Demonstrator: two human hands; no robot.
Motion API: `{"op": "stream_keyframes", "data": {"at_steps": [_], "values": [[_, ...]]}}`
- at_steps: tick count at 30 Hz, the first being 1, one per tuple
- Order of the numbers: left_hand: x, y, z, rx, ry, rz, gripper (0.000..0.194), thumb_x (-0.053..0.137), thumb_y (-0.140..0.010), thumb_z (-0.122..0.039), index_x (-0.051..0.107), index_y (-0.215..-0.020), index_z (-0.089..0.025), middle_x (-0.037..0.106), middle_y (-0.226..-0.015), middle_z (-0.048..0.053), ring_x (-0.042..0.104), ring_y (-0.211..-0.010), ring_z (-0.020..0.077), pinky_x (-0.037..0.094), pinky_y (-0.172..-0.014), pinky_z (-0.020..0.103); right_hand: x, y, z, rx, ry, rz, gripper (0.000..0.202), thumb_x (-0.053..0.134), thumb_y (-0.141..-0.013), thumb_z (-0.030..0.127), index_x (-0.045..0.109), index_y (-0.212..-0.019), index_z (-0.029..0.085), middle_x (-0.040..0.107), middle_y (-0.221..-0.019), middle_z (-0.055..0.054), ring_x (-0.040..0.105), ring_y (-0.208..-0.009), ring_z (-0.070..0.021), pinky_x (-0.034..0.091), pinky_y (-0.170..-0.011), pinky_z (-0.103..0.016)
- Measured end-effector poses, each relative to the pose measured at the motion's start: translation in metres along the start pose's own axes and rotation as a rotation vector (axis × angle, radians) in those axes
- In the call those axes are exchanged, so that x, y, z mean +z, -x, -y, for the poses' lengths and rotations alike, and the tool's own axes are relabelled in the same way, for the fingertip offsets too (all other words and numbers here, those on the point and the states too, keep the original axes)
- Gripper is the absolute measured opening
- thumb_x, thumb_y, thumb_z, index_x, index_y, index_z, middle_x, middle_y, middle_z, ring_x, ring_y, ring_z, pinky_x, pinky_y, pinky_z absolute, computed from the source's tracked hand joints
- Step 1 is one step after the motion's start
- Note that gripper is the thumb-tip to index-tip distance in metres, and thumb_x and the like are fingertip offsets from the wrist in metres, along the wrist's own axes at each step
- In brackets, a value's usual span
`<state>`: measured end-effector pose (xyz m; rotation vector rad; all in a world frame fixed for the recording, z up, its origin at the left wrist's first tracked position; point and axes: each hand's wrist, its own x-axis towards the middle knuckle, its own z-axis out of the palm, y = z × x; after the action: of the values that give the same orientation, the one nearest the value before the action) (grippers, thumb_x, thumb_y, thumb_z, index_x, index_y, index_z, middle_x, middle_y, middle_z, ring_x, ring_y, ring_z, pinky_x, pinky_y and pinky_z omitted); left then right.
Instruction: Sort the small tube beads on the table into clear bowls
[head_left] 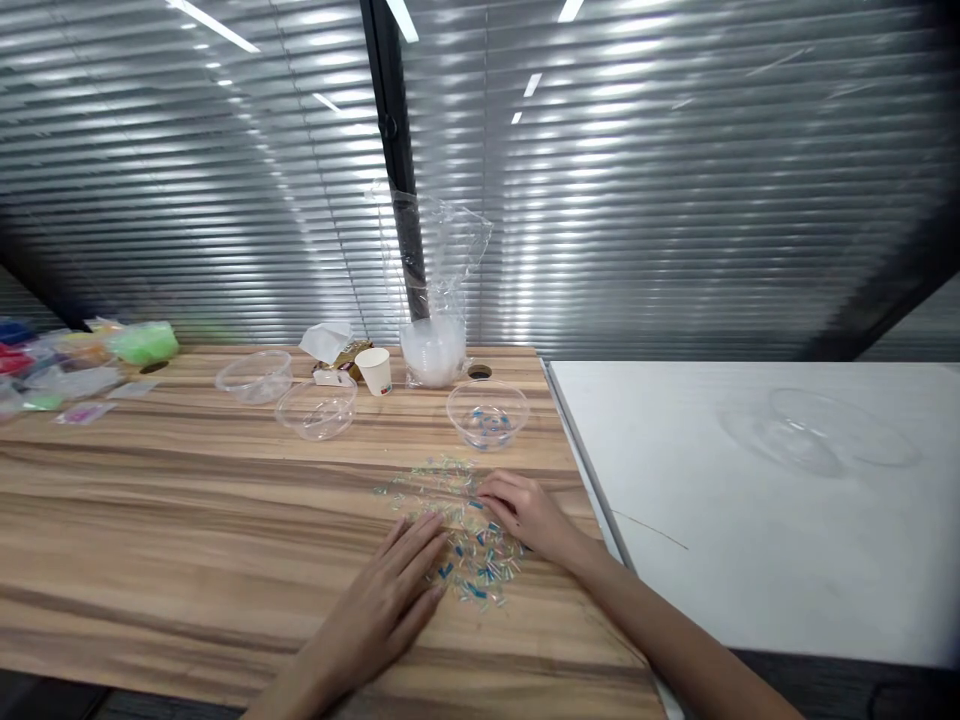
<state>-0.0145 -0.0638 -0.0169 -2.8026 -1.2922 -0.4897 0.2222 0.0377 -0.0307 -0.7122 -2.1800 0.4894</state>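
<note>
Small tube-shaped pieces [491, 570], clear iridescent ones mixed with blue ones, lie scattered on the wooden table [187, 540]. My left hand [386, 595] rests flat at the left edge of the spread, fingers stretched out and fingertips touching some pieces. On the other side, my right hand [529, 512] has thumb and forefinger pinched together low over the pieces. A blue piece [475, 504] shows right by these fingertips; what is between them is too small to make out. Behind the spread, a clear plastic bowl [487, 412] holds several blue pieces.
Two more clear bowls [255, 378] stand at the back left, near a tissue pack [337, 350] and a paper cup [374, 371]. A clear bag [433, 345] with white contents stands behind. Colourful packets [82, 365] lie far left. A white table [720, 520] adjoins at right.
</note>
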Motion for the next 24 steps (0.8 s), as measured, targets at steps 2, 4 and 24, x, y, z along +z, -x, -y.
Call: {"op": "stream_keyframes", "data": {"at_steps": [2,4,24], "values": [[0.002,0.0,0.0,-0.021,-0.028,-0.032,0.052,0.042,-0.097,-0.022,0.027,-0.147,-0.02,0.039,-0.147,0.008,0.033,-0.137,0.0231,0.027,-0.113,0.047,-0.001,0.0,0.001,0.006,-0.01,0.017,0.019,0.046,-0.096,0.019,0.065,-0.091,0.017,0.066,-0.086,-0.006,0.062,-0.077,-0.0178,0.051,-0.069,-0.029],[0.004,-0.001,-0.001,-0.043,-0.05,-0.044,0.052,0.043,-0.096,-0.022,0.03,-0.145,-0.018,0.04,-0.146,0.01,0.033,-0.137,0.0241,0.026,-0.113,0.05,-0.002,0.0,0.003,0.005,-0.023,0.038,0.019,0.046,-0.096,0.019,0.065,-0.091,0.017,0.066,-0.086,-0.006,0.062,-0.077,-0.0176,0.05,-0.07,-0.029],[0.003,0.013,-0.005,-0.144,-0.1,0.017,0.063,0.039,-0.099,-0.033,0.006,-0.151,-0.022,0.023,-0.153,0.008,0.016,-0.143,0.0253,0.018,-0.115,0.051,-0.007,0.006,0.007,0.013,-0.029,0.062,0.019,0.049,-0.096,0.023,0.066,-0.09,0.018,0.067,-0.084,-0.005,0.062,-0.075,-0.0166,0.05,-0.069,-0.028]]}}
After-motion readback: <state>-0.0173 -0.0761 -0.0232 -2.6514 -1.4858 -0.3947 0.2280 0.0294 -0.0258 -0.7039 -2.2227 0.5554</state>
